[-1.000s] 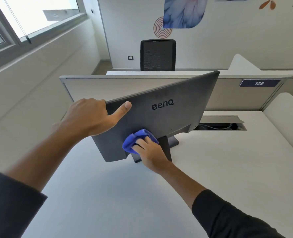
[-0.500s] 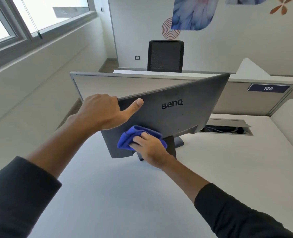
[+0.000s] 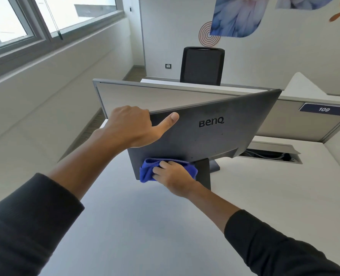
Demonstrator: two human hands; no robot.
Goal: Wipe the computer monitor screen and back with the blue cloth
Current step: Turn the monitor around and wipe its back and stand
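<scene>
A dark grey BenQ monitor (image 3: 214,134) stands on the white desk with its back turned to me; its screen is hidden. My left hand (image 3: 133,126) grips the monitor's top left corner, thumb lying along the back and fingers curled over the edge. My right hand (image 3: 173,176) holds the bunched blue cloth (image 3: 147,170) against the lower left part of the monitor's back, just left of the stand (image 3: 204,172).
The white desk (image 3: 264,196) spreads around the monitor. A grey partition (image 3: 145,96) with a "109" label (image 3: 324,109) runs behind it. An open cable hatch (image 3: 270,154) lies at the right. A black office chair (image 3: 203,65) stands beyond the partition.
My right hand has slid the blue cloth down and to the left along the monitor's lower back. My left hand keeps its hold on the top corner.
</scene>
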